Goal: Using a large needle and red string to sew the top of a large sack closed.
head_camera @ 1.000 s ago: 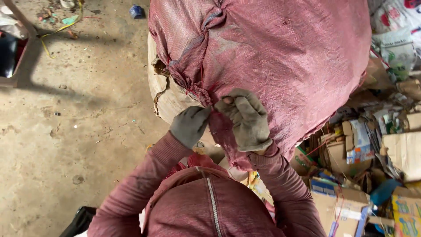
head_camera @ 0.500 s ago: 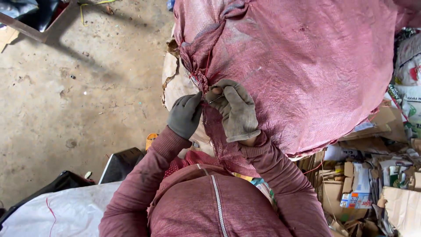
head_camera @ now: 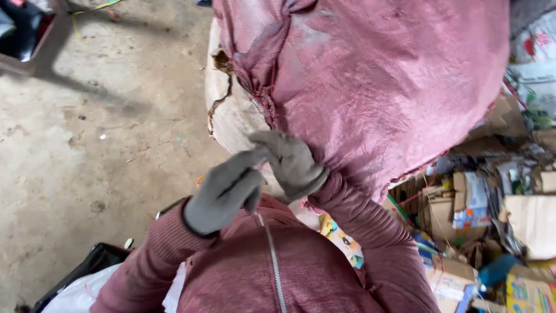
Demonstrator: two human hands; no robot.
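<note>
As gloved hands meet, pink sack looms

We are standing with the big woven sack lying right ahead of us, our right hand touching its near lower edge and our left hand just left of it. Flattened cardboard is piling up to our right, bare concrete floor spreading left.

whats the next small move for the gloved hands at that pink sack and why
Probably bring the left hand back onto the pink sack. It sits off the cloth, beside the right hand, which alone presses the sack's lower edge near the stitched seam. Two hands would likely steady it better.
</note>
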